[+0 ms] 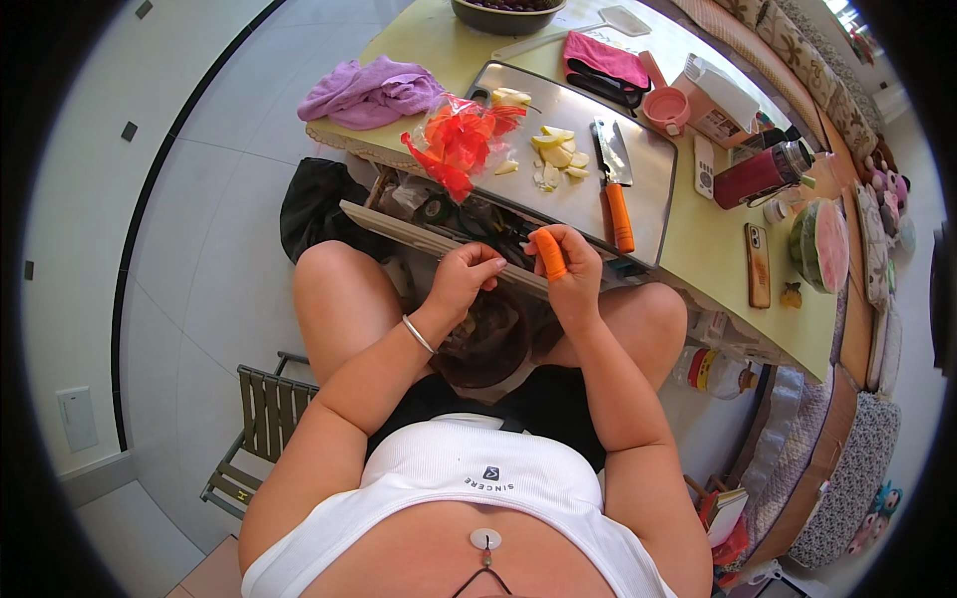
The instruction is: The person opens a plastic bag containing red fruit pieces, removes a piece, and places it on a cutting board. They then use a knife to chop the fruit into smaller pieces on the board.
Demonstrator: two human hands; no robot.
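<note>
My right hand [573, 271] is closed around a short orange handle-like piece [549, 254]; the rest of that item cannot be made out. To its left, my left hand [464, 284] has thumb and fingers pinched together; whatever is between them is too small to see. Both are just in front of an open drawer [399, 227] and above a dark round bin [488, 344]. On the metal cutting board [638, 164] lie pale yellow-skinned fruit pieces [560, 157] and a knife [615, 189] with an orange handle. A crumpled red-and-clear plastic bag [464, 140] hangs over the board's left edge.
A purple cloth [371, 95] lies on the table's left corner, a bowl of dark fruit [508, 12] at the back. Rightward are a pink cloth [606, 62], a remote [704, 164], a flask [763, 174], a phone [758, 264] and a cut watermelon [819, 244]. A folding stool [261, 414] stands at left.
</note>
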